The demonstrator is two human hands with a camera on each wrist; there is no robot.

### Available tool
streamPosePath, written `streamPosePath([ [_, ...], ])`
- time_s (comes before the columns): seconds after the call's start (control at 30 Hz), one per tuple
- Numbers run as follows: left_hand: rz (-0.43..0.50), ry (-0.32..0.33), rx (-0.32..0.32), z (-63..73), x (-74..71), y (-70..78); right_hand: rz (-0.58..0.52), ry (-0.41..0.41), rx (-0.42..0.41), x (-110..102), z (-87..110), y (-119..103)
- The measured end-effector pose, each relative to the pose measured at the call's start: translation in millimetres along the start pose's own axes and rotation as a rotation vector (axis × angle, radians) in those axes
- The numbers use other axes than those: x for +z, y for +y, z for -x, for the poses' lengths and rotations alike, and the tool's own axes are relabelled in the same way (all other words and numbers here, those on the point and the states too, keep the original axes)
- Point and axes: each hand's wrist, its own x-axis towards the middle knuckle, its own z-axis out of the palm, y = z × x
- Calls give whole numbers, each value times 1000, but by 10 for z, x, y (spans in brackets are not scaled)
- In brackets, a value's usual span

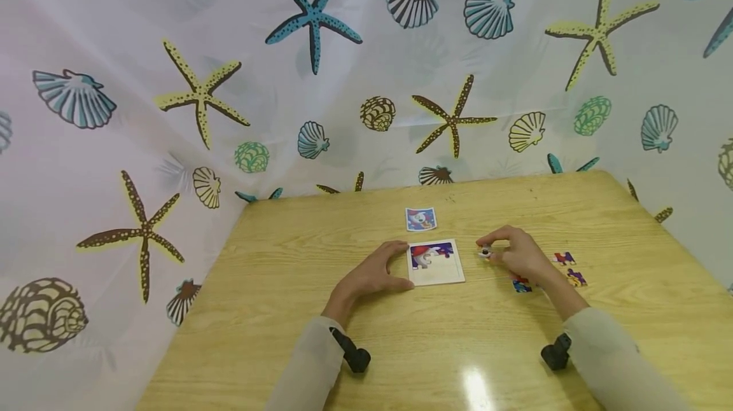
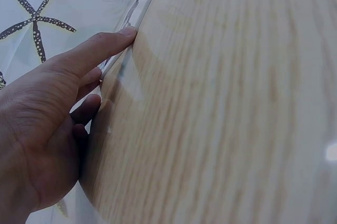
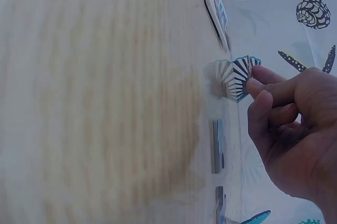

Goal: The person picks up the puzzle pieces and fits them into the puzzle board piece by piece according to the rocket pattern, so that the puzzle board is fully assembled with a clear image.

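Observation:
A square puzzle board with a white rim lies on the table, its upper part filled with joined picture pieces and its lower part bare. My left hand grips the board's left side, the thumb at the near corner and the fingers at the far one. In the left wrist view the thumb touches the board's edge. To the right of the board, my right hand pinches a puzzle piece between thumb and fingertips, just above the table. The right wrist view shows that piece nearly edge-on.
Behind the board lies a small picture card. Loose puzzle pieces lie to the right, one partly beside my right wrist, others farther right. A patterned cloth hangs behind the wooden table.

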Motion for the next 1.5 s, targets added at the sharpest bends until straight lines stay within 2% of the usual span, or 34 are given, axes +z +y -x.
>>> streamPosePath([
  [0.1,-5,-5,0,1,-6,7,-45,-18,23,63,-29,-13],
  [0.43,-9,0,-4,1,-19,-1,16,-26,-39,227,-139,-84],
  [0.73,0,-7,-8,35,-22,21,-31,-66,-41,399,-200,-125],
  [1.17,2,2,-12,20,-26,17,114,-47,-127,626,-349,-293],
  [1.5,2,-6,-9,5,-17,17,117,-32,-93,727,-381,-331],
])
